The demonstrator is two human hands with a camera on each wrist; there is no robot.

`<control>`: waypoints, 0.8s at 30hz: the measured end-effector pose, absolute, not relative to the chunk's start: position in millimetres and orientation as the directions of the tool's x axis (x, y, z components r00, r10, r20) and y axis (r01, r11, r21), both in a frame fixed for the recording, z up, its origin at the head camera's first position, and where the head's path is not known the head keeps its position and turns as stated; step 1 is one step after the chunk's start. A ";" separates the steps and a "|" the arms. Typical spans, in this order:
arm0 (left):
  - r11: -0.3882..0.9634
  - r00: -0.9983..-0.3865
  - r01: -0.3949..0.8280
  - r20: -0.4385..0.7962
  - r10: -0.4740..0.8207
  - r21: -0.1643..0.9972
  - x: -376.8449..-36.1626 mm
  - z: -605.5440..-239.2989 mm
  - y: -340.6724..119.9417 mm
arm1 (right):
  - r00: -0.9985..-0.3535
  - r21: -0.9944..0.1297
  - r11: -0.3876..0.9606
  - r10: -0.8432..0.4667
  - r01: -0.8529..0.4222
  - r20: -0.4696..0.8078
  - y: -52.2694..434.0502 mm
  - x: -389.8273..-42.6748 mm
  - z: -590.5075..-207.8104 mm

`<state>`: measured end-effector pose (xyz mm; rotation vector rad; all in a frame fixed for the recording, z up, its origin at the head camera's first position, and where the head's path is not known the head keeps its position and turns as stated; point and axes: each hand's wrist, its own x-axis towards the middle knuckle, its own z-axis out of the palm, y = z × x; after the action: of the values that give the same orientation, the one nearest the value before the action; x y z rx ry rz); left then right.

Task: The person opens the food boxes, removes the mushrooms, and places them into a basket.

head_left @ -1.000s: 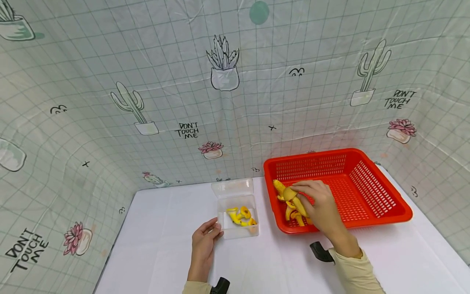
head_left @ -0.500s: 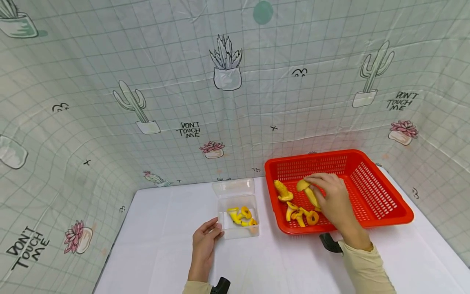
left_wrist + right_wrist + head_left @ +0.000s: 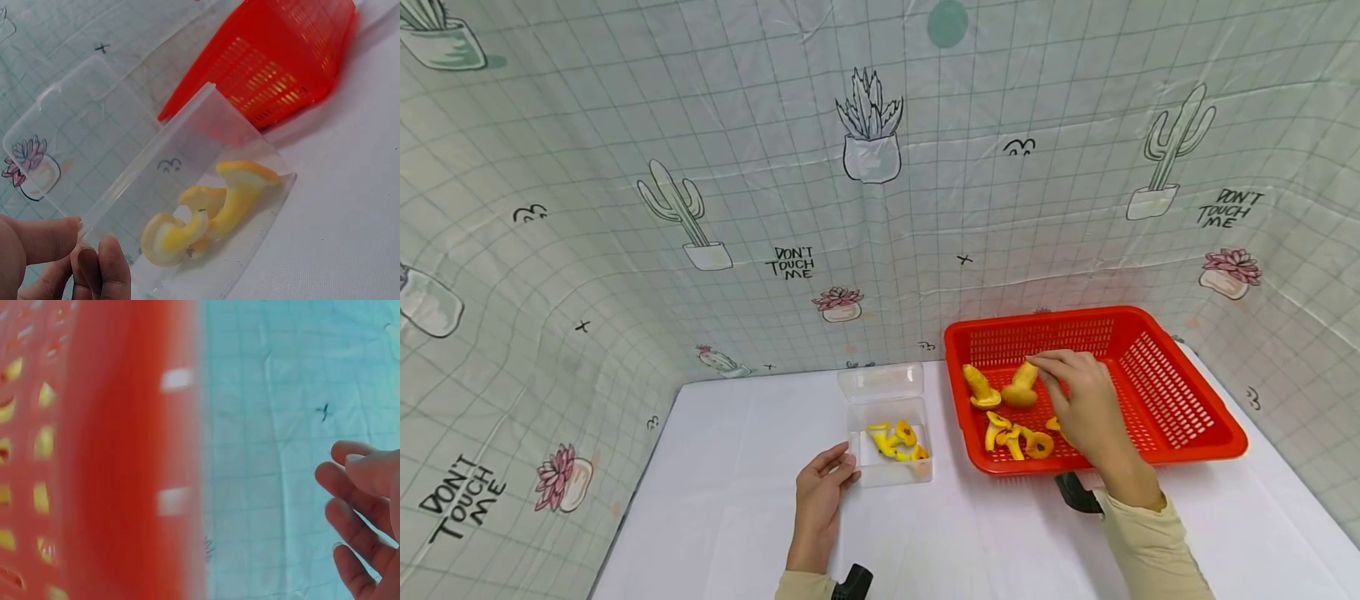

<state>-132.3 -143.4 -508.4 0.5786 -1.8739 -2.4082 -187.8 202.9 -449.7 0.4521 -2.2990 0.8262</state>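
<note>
The right grip [image 3: 1084,408] is hanging loosely curled over the red basket [image 3: 1150,400], holding nothing, its fingertips just beside a yellow mushroom [image 3: 1019,388] at the basket's left. The left grip [image 3: 822,496] is pinching the clear box [image 3: 874,477] at its left side; smaller mushrooms [image 3: 906,432] are lying inside, on the white tabletop [image 3: 737,467].

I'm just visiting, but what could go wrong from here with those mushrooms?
The left hand grips the clear box at one side only; a tug might tip it and, with its lid open, spill the yellow pieces inside.

The right hand has its fingertips right by a larger mushroom in the red basket; a bump could knock it into the smaller mushrooms nearby.
</note>
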 end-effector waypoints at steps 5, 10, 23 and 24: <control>-0.271 -0.929 -0.196 -0.267 -0.255 0.942 -133.2 -508.6 -144.2 | -0.726 -0.438 0.709 -0.152 -0.553 0.671 187.6 -175.4 -442.7; -0.266 -0.929 -0.200 -0.269 -0.256 0.943 -134.5 -508.4 -144.8 | -0.691 -0.390 0.673 -0.255 -0.629 0.676 156.4 -166.2 -440.3; -0.281 -0.933 -0.190 -0.261 -0.246 0.941 -132.7 -509.9 -144.0 | -0.732 -0.390 0.633 -0.471 -0.669 0.492 64.0 -166.3 -447.8; -0.280 -0.936 -0.186 -0.257 -0.242 0.942 -132.3 -510.2 -144.0 | -0.734 -0.393 0.631 -0.478 -0.669 0.482 59.7 -167.7 -449.1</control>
<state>-132.3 -144.0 -510.2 0.5542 -1.8634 -2.4219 -167.7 59.7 -449.1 0.9196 -2.5220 0.8042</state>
